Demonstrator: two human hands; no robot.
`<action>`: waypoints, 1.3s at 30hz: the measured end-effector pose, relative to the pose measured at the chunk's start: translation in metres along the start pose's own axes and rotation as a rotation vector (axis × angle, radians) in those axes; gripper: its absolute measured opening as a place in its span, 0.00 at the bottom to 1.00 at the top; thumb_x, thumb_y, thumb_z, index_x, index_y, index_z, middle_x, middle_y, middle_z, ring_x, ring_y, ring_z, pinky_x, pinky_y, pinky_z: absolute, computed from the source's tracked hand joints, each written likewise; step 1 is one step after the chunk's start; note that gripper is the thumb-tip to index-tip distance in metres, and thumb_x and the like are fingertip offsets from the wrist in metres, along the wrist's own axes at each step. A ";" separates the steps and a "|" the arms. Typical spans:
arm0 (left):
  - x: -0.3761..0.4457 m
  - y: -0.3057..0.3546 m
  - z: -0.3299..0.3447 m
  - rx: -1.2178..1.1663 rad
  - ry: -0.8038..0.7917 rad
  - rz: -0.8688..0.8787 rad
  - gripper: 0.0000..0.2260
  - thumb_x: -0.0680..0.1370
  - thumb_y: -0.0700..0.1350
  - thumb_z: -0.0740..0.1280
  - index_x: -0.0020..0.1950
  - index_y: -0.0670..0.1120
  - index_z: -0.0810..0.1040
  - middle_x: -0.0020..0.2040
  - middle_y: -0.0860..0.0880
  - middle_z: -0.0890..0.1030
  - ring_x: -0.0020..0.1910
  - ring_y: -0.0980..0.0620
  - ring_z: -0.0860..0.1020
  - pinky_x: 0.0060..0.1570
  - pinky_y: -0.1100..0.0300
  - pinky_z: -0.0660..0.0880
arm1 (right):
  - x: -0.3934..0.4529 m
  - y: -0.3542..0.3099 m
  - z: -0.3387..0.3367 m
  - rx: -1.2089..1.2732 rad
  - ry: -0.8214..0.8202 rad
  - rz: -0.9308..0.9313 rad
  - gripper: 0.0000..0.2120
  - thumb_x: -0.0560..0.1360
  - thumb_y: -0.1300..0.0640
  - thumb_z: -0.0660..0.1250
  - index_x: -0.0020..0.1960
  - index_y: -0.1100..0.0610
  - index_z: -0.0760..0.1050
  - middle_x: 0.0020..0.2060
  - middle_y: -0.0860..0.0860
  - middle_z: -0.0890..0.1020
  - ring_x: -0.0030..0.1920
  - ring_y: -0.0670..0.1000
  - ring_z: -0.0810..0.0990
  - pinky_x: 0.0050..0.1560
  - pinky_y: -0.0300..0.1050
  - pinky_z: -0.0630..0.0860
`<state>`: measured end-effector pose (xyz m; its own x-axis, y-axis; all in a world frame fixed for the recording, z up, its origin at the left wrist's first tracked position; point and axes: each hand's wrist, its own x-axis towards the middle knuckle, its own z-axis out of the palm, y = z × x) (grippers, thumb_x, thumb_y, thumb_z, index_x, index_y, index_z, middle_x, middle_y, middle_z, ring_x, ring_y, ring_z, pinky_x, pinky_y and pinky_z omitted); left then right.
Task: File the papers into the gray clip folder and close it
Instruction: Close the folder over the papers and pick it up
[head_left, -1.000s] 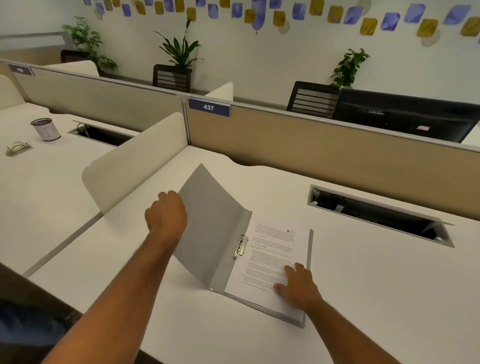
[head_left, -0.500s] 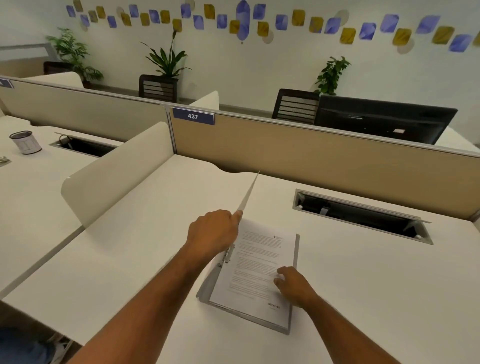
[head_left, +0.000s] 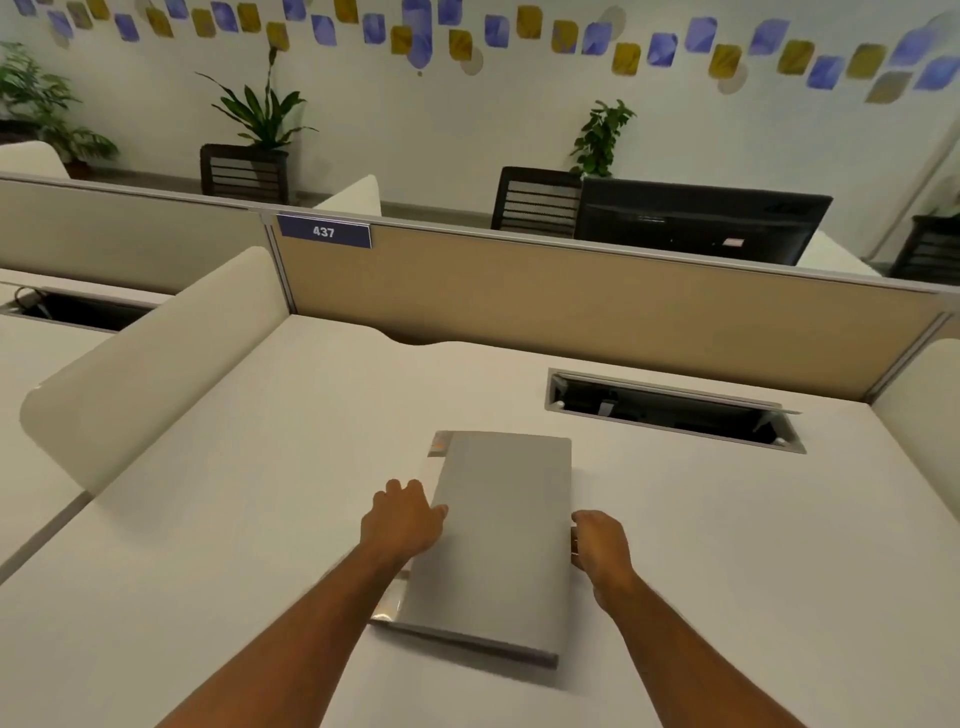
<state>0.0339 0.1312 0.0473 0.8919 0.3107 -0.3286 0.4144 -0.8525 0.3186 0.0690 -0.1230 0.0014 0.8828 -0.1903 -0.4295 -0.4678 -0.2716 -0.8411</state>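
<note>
The gray clip folder (head_left: 498, 540) lies shut on the white desk (head_left: 249, 530), its cover flat and its spine to the left. The papers are hidden under the cover. My left hand (head_left: 402, 519) rests palm down on the folder's left edge with the fingers spread. On the other side, my right hand (head_left: 602, 545) has its fingers curled around the folder's right edge, about halfway along.
A cable slot (head_left: 675, 410) with a raised lid is sunk into the desk behind the folder, to the right. A tan partition (head_left: 571, 306) labelled 437 closes the back. A rounded white divider (head_left: 156, 364) stands on the left. A black monitor (head_left: 701, 218) sits beyond the partition.
My left hand swung the gray cover over from the left and laid it flat on the papers. My right hand slid off the page to the folder's right edge.
</note>
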 end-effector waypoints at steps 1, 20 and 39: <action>0.004 -0.005 0.005 0.003 -0.002 -0.021 0.28 0.78 0.63 0.60 0.70 0.45 0.68 0.69 0.43 0.70 0.69 0.41 0.70 0.64 0.45 0.71 | -0.002 0.000 0.001 0.005 0.037 0.006 0.14 0.80 0.58 0.56 0.46 0.66 0.76 0.47 0.64 0.82 0.48 0.65 0.81 0.57 0.62 0.78; 0.040 -0.022 0.036 -0.302 -0.049 -0.210 0.33 0.67 0.56 0.76 0.64 0.40 0.69 0.62 0.41 0.74 0.64 0.40 0.73 0.61 0.49 0.73 | -0.027 0.039 0.032 -0.652 0.085 -0.141 0.13 0.74 0.56 0.67 0.57 0.58 0.73 0.56 0.54 0.71 0.56 0.55 0.75 0.56 0.46 0.76; 0.127 -0.045 -0.010 -1.114 -0.170 0.010 0.16 0.74 0.46 0.74 0.59 0.47 0.76 0.49 0.45 0.87 0.43 0.42 0.86 0.42 0.46 0.83 | 0.046 -0.032 0.048 0.021 0.125 -0.070 0.17 0.74 0.56 0.71 0.62 0.49 0.75 0.43 0.43 0.83 0.44 0.45 0.82 0.46 0.43 0.79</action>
<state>0.1300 0.2133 0.0005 0.8950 0.1721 -0.4115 0.4142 0.0219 0.9099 0.1264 -0.0782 -0.0075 0.9004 -0.2879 -0.3261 -0.4029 -0.2690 -0.8748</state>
